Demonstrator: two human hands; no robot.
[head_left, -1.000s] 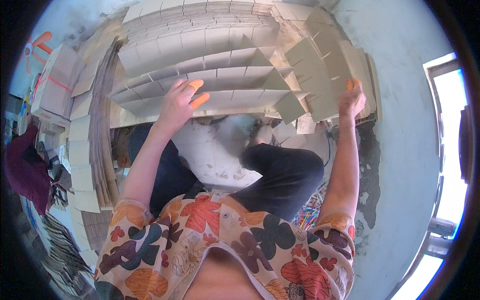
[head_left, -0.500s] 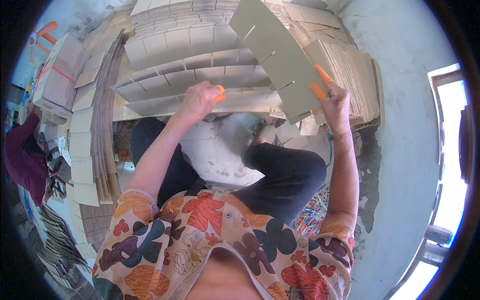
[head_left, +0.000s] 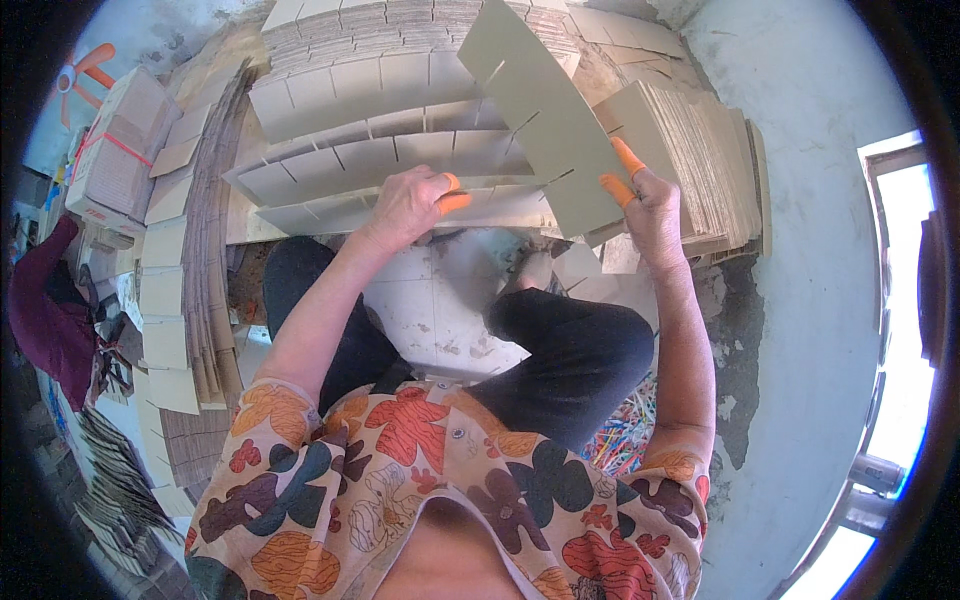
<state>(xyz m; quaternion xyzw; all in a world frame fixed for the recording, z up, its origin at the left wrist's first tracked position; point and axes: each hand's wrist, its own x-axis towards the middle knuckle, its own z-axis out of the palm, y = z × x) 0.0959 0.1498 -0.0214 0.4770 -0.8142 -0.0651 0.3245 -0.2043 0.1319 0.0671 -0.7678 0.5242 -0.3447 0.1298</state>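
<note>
My right hand (head_left: 648,205), with orange finger caps, grips the lower end of a slotted cardboard strip (head_left: 545,105) that slants up and to the left over the work. My left hand (head_left: 410,205), also wearing orange finger caps, rests on the near edge of a row of slotted cardboard strips (head_left: 370,165) standing side by side in front of me. The held strip crosses above the right end of that row.
A stack of flat cardboard strips (head_left: 690,150) lies at the right, more piles (head_left: 190,290) run down the left. A tied cardboard bundle (head_left: 110,150) sits at far left. My dark-trousered legs (head_left: 560,350) are folded on a tiled floor (head_left: 430,300).
My right hand took a strip from the right stack and lifted it up over the row. My left hand slid right along the row's near edge.
</note>
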